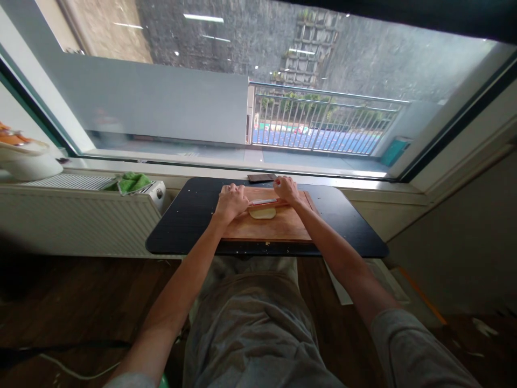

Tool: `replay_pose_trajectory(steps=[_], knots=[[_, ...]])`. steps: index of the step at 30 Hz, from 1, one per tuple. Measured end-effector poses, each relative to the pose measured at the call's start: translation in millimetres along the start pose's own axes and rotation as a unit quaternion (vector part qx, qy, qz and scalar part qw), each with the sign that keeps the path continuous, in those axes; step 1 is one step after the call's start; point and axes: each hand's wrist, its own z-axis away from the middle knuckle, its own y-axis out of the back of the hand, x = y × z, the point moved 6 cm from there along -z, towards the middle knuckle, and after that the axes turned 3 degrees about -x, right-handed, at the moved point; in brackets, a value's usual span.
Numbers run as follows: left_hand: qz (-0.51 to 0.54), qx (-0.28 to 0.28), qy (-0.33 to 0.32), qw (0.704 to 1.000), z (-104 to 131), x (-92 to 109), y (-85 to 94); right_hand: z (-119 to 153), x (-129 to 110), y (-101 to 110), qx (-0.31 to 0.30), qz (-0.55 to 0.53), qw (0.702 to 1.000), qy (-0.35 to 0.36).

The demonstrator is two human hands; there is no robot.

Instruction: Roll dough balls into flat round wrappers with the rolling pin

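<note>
A wooden cutting board (264, 231) lies on a small black table. On it is a flat, pale, oval piece of dough (263, 214). Across the dough's far edge runs a rolling pin (262, 205), roughly level from left to right, with a bright streak along its top. My left hand (232, 202) is closed over the pin's left end, fingers curled. At the other end my right hand (286, 189) is wrapped round it. Both palms hide the pin's ends.
The black table (186, 215) carries scattered crumbs. A phone-like dark slab (262, 178) lies behind the board, near the window. To the left stands a white radiator (89, 215) with a green cloth (132, 183) on top. A white container (32, 161) sits further left.
</note>
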Motion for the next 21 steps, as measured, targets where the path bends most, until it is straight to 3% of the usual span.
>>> replay_pose_trajectory(steps=[6, 14, 21], knots=[[-0.011, 0.007, -0.015, 1.000, 11.5, 6.8, 4.2, -3.1, -3.5, 4.5, 0.013, 0.006, 1.000, -0.003], [0.007, 0.004, 0.026, 1.000, 36.0, 18.9, 15.9, -10.3, -1.6, -3.5, -0.010, 0.029, 0.999, 0.025], [0.011, -0.001, 0.028, 1.000, 42.6, 18.6, 5.8, 0.1, -1.2, -0.8, -0.025, 0.050, 0.998, 0.042]])
